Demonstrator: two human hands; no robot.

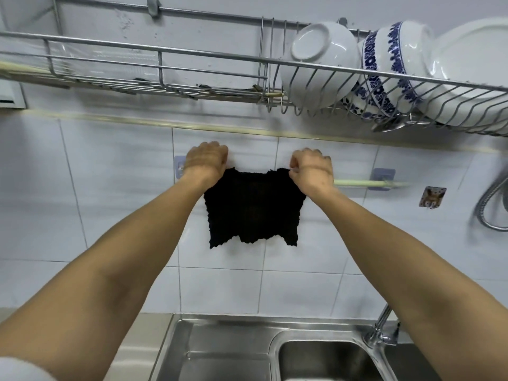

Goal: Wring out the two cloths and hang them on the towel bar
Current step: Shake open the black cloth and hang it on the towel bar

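Two hands, left hand [206, 160] and right hand [312, 171], fingers pinching top corners, spread a black square knitted cloth [254, 209] flat to drape over the pale green towel bar [368, 183].

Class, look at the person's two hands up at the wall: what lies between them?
In the head view, the top edge of the black cloth spans the gap between the left hand and right hand; each pinches a top corner. Above it, only bare white tile.

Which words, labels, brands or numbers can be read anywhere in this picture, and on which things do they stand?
None can be read.
The blue and white bowls carry only a pattern, no letters.
The square wall hook shows a small picture, too blurred to tell any writing.
The black cloth bears no label in view.
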